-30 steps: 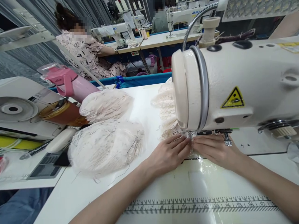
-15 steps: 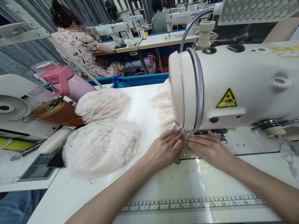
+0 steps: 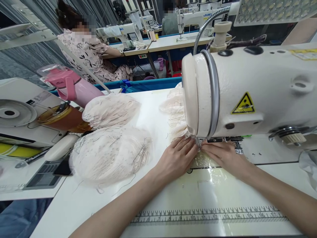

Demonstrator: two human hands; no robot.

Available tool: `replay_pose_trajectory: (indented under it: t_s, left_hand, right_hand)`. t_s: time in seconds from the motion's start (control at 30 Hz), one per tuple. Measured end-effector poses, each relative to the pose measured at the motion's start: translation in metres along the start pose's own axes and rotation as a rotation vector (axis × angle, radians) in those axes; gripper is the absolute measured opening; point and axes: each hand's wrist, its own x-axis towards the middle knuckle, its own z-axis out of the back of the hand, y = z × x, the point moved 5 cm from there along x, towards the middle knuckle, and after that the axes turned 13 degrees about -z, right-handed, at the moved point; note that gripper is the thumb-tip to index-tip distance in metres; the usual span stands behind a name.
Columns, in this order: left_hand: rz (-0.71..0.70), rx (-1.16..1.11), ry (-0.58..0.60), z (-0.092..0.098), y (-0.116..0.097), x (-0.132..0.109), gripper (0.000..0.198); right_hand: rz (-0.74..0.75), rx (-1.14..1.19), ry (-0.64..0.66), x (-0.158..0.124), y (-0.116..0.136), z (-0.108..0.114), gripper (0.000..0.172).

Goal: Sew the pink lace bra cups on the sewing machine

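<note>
Cream lace fabric (image 3: 177, 120) lies bunched beside and behind the head of a white sewing machine (image 3: 203, 96). My left hand (image 3: 177, 155) rests on its near edge, fingers stretched out and fairly flat, just left of the presser foot. A narrow strip of lace (image 3: 200, 144) shows between my two hands by the foot. From the right, my right hand (image 3: 226, 155) reaches in with its fingers close together, their tips at this strip. The machine head hides the needle and part of the fabric.
Two heaps of cream lace pieces (image 3: 111, 155) with loose threads lie on the left. Beyond them stand a pink flask (image 3: 74, 84) and a brown container (image 3: 59, 117). A printed ruler (image 3: 210, 216) runs along the front edge. Another person (image 3: 86, 54) sits at a machine behind.
The whole view has shifted slightly right. My left hand's fingers look straighter and flatter on the fabric. My right hand stays near the presser foot.
</note>
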Motion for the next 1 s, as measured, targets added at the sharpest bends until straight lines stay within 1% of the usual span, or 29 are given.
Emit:
replay_pose_trajectory:
  t_s: [0.1,0.17,0.27,0.33,0.4,0.47,0.57,0.67,0.73,0.87,0.93,1.0]
  left_hand:
    - [-0.002,0.023,0.009,0.001,-0.002,0.000,0.030]
    - [-0.001,0.038,0.006,0.001,-0.002,0.000,0.031]
    - [-0.010,0.057,-0.010,0.000,-0.004,-0.001,0.033]
    - [-0.013,0.066,-0.015,-0.001,-0.004,-0.002,0.033]
    - [-0.006,0.074,-0.012,-0.002,-0.004,-0.002,0.034]
    - [0.001,0.083,-0.009,-0.003,-0.004,-0.002,0.034]
    - [0.003,0.094,-0.007,-0.003,-0.004,-0.001,0.034]
    - [0.010,0.092,-0.002,-0.003,-0.003,0.000,0.034]
    - [0.018,0.088,0.002,-0.003,-0.003,0.001,0.035]
    - [0.027,0.090,0.006,-0.003,-0.002,0.002,0.034]
    - [0.010,0.101,-0.011,-0.003,-0.004,0.002,0.033]
    - [-0.037,0.123,-0.038,-0.003,-0.006,0.002,0.031]
  right_hand:
    - [-0.027,0.022,0.042,0.004,0.002,0.002,0.034]
    - [-0.083,0.046,0.036,0.008,0.005,0.004,0.033]
    - [-0.170,0.088,0.024,0.010,0.007,0.005,0.037]
    - [-0.192,0.094,0.025,0.008,0.002,0.003,0.042]
    - [-0.176,0.066,0.028,0.005,-0.007,-0.001,0.047]
    - [-0.133,0.018,0.027,0.002,-0.017,-0.007,0.047]
    - [-0.099,-0.022,0.029,0.000,-0.029,-0.017,0.039]
    - [-0.140,-0.059,-0.029,-0.003,-0.035,-0.021,0.029]
    - [-0.160,-0.070,-0.060,-0.007,-0.036,-0.020,0.028]
    - [-0.159,-0.095,-0.040,-0.011,-0.032,-0.015,0.032]
    - [-0.151,-0.119,-0.058,-0.006,-0.026,-0.009,0.029]
    - [-0.126,-0.154,-0.089,0.001,-0.017,0.000,0.022]
